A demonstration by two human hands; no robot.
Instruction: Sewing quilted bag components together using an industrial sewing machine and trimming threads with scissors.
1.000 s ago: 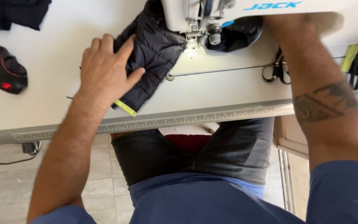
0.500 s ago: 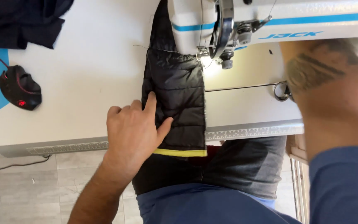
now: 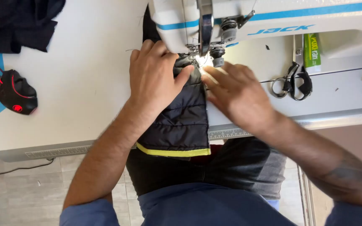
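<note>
White tabletop (image 3: 84,83) is taking up most of the view, grey floor tiles (image 3: 17,196) below. Left hand (image 3: 153,79) is pressing flat on the black quilted fabric (image 3: 181,121); right hand (image 3: 239,94), open, is touching its edge beside the sewing machine (image 3: 273,19). Scissors (image 3: 292,81) are lying right of it.

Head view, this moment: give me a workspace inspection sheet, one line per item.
Surface: white table with a ruler strip along its front edge.
Job's things: black quilted fabric with a yellow-trimmed edge, lying under the white sewing machine and hanging over the table edge.
Clutter: scissors, green packet, black and red mouse, dark cloth pile.
Hands: left hand flat on the fabric; right hand at its right edge near the needle, blurred.
Cables: one on the floor.
Surroundings: tiled floor.
</note>
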